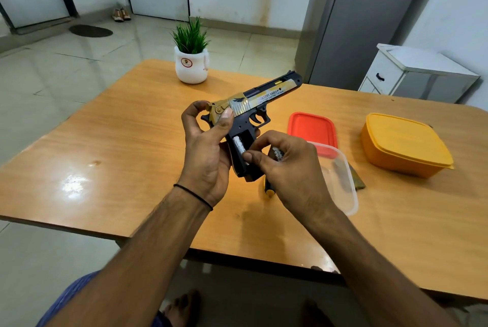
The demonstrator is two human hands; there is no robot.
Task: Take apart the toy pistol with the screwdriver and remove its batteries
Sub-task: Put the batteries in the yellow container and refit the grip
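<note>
A gold and black toy pistol (261, 98) is held above the wooden table (118, 141), barrel pointing away to the right. My left hand (208, 141) grips its rear and grip. The grip's side is uncovered and one white battery (238, 147) lies in the compartment. My right hand (285, 168) has its thumb on that battery's lower end and pinches a second battery (277, 153) between its fingers. A yellow and black screwdriver handle (268, 190) pokes out from under my right hand, lying on the table.
A clear plastic box (343, 181) stands just right of my right hand, with its red lid (311, 128) behind it. An orange lidded box (404, 144) sits further right. A dark flat piece (357, 181) lies beside the clear box. A potted plant (191, 62) stands at the table's back.
</note>
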